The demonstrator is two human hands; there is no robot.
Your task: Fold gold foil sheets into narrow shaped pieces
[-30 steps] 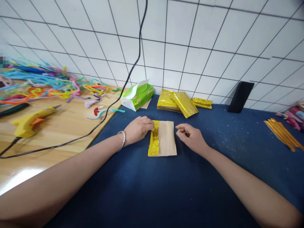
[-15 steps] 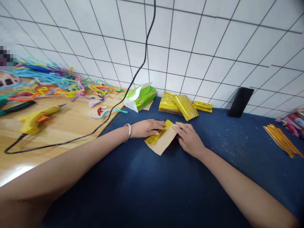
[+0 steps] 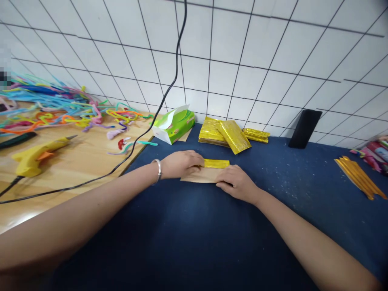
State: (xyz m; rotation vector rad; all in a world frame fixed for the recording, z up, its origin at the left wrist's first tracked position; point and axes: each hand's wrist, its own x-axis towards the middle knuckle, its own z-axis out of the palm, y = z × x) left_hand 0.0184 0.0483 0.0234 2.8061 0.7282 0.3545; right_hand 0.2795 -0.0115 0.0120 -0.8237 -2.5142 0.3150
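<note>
Rectangular tan-and-gold paper sheet (image 3: 203, 175) turned, gold strip (image 3: 216, 163) away from you. Your left hand (image 3: 182, 165) and right hand (image 3: 238, 184) touched it; finger grip unclear. Green-and-white box (image 3: 182, 123) print was unreadable.

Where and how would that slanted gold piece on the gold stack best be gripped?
Probably by its near edge, coming from the person's side: the slanted gold piece is thin, and its near end juts past the gold stack. A thumb-and-finger pinch seems suited; whether that edge touches the blue surface is unclear.
</note>
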